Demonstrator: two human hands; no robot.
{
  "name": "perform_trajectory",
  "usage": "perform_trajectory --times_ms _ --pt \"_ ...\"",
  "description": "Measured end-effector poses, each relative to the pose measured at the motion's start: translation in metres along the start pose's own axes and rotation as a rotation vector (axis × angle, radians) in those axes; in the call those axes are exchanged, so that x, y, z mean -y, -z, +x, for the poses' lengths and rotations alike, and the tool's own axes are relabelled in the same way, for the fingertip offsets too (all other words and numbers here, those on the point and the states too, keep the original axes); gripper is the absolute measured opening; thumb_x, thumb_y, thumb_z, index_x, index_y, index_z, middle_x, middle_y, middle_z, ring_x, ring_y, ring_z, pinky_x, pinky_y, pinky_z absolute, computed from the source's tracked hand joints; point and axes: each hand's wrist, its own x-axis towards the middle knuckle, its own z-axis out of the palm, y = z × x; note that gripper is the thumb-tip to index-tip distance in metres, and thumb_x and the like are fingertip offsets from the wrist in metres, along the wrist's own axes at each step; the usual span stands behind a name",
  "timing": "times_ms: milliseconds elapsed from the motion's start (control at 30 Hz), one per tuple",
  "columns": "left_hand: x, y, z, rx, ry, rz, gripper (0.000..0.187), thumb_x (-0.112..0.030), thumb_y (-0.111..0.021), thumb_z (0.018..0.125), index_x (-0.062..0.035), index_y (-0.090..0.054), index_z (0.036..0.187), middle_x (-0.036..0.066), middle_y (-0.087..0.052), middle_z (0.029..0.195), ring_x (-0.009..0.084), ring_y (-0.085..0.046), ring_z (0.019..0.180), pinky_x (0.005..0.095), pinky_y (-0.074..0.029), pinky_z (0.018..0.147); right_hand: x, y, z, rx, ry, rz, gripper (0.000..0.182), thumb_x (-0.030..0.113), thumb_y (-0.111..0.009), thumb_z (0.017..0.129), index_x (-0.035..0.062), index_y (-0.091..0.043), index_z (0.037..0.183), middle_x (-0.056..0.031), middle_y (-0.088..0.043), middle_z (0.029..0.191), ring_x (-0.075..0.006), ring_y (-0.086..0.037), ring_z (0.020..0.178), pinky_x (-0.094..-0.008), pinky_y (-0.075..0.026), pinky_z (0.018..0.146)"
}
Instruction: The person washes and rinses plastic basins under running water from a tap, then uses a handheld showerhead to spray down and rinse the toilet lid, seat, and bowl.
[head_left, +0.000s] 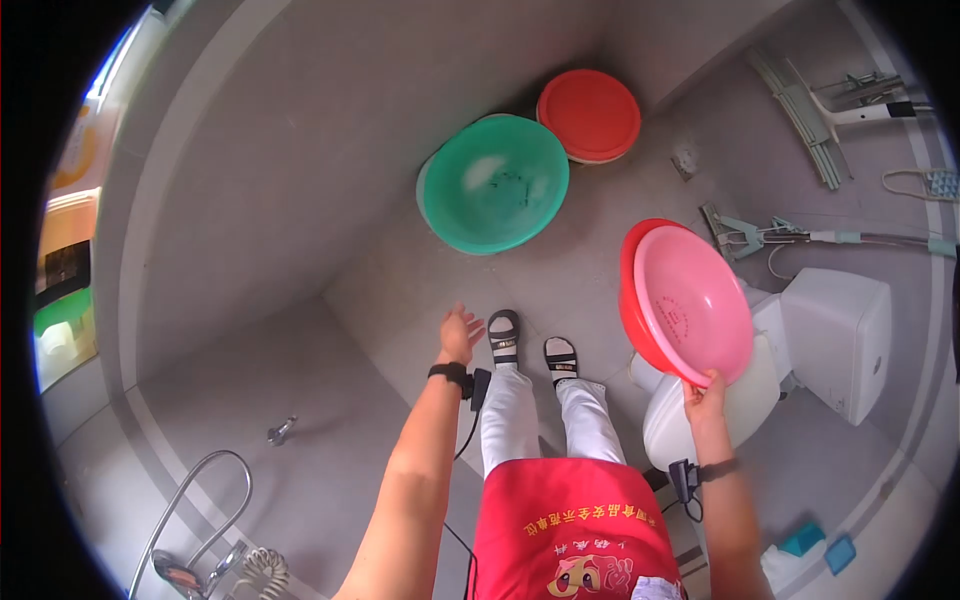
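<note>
Person standing on grey floor, red apron [575,505], white trousers, dark sandals. Right hand [706,398] holds two basins by their near edge: grip closed on the rim, a fingertip over the inner side. Pink basin [700,295] lies nested in the red basin [633,300], whose wall shows along the left. Both hang to the right of the person, in front of part of the toilet [678,425]; whether they touch it, cannot tell.

Left hand [459,336] holds nothing; grip wide, fingers spread, palm partly showing, just left of the sandals and well apart from the basins. Dark straps with small devices on both wrists.

Far side, by the wall: green basin [480,225], opening upward, wet-looking patch and dark specks inside. A pale rim shows along its left. Just right of it, round red tub [590,112].

Far right: mop [745,238] near the toilet tank [835,340], more cleaning tools against the wall. Near left: shower hose [247,490], small metal fitting [282,430].
</note>
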Motion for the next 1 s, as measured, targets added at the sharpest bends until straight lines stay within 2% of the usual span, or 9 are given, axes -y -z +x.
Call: perform_trajectory --times_ms 167,267,367,467,500,633,833,867,1000 --pt "-0.020 -0.036 0.058 0.160 0.015 -0.136 0.073 -0.049 -0.051 0.096 0.0028 -0.030 0.143 0.021 -0.046 0.134 0.0309 -0.056 0.110 0.0433 -0.049 0.092 -0.016 0.000 -0.025 0.039 0.030 -0.061 0.040 0.007 -0.059 0.078 0.0000 -0.053 0.117 -0.0117 -0.059 0.116 -0.0237 -0.060 0.108 -0.0401 -0.053 0.097" --pt "-0.034 -0.069 0.086 0.103 0.062 -0.310 0.081 -0.051 -0.062 0.090 0.0022 -0.029 0.141 0.020 -0.051 0.126 0.0328 -0.057 0.105 0.0463 -0.049 0.093 -0.020 -0.019 -0.049 0.089 0.081 -0.084 0.042 0.006 -0.059 0.079 0.0006 -0.052 0.120 -0.0104 -0.059 0.119 -0.0232 -0.059 0.111 -0.0394 -0.052 0.098" --pt "-0.037 -0.086 0.127 0.268 0.046 -0.453 0.068 -0.047 -0.064 0.090 -0.0004 -0.038 0.132 0.015 -0.056 0.114 0.0281 -0.058 0.095 0.0419 -0.051 0.085 -0.024 -0.021 -0.045 0.143 0.056 -0.106 0.043 0.005 -0.059 0.080 0.0017 -0.052 0.122 -0.0101 -0.059 0.120 -0.0227 -0.057 0.115 -0.0389 -0.050 0.100" --pt "-0.047 -0.100 0.141 0.208 0.082 -0.483 0.049 -0.043 -0.063 0.091 -0.0072 -0.048 0.121 0.008 -0.057 0.105 0.0194 -0.057 0.093 0.0314 -0.052 0.076 -0.030 -0.057 -0.052 0.129 0.079 -0.103 0.035 0.005 -0.060 0.080 0.0022 -0.055 0.115 -0.0085 -0.064 0.112 -0.0223 -0.063 0.105 -0.0375 -0.054 0.094" --pt "-0.049 -0.104 0.143 0.105 0.148 -0.476 0.029 -0.029 -0.061 0.091 -0.0086 -0.052 0.109 0.006 -0.058 0.097 0.0179 -0.056 0.089 0.0295 -0.051 0.072 -0.028 -0.066 -0.046 0.150 0.079 -0.118 0.038 0.006 -0.060 0.081 0.0027 -0.053 0.118 -0.0090 -0.061 0.116 -0.0229 -0.060 0.109 -0.0391 -0.052 0.096" --pt "-0.043 -0.067 0.150 0.258 0.085 -0.324 0.012 -0.016 -0.057 0.086 -0.0118 -0.054 0.097 0.002 -0.057 0.091 0.0161 -0.056 0.086 0.0306 -0.047 0.067 -0.025 -0.115 -0.008 0.224 0.088 -0.087 0.049 0.013 -0.060 0.084 0.0049 -0.046 0.130 -0.0106 -0.054 0.130 -0.0263 -0.052 0.122 -0.0449 -0.046 0.104" --pt "-0.054 0.032 0.046 0.119 0.110 -0.322 0.022 -0.010 -0.059 0.083 -0.0107 -0.057 0.105 0.002 -0.058 0.092 0.0152 -0.059 0.083 0.0283 -0.051 0.061 -0.045 -0.239 0.060 0.441 0.059 -0.146 0.054 0.017 -0.061 0.085 0.0069 -0.042 0.135 -0.0106 -0.051 0.133 -0.0277 -0.049 0.125 -0.0460 -0.040 0.108" --pt "-0.028 0.080 0.059 0.203 -0.037 -0.164 0.034 -0.011 -0.060 0.084 -0.0084 -0.053 0.117 0.006 -0.060 0.109 0.0187 -0.058 0.100 0.0292 -0.049 0.080 -0.052 -0.261 0.069 0.480 0.056 -0.131 0.054 0.018 -0.061 0.085 0.0075 -0.042 0.135 -0.0101 -0.052 0.132 -0.0273 -0.049 0.125 -0.0455 -0.040 0.108" --pt "-0.041 0.125 -0.003 -0.060 0.109 -0.223 0.022 -0.013 -0.058 0.082 -0.0102 -0.056 0.104 0.002 -0.059 0.094 0.0156 -0.059 0.077 0.0266 -0.047 0.053 -0.086 -0.326 0.098 0.638 0.029 -0.062 0.066 0.032 -0.067 0.087 0.0102 -0.036 0.141 -0.0122 -0.044 0.138 -0.0291 -0.044 0.129 -0.0469 -0.038 0.109"
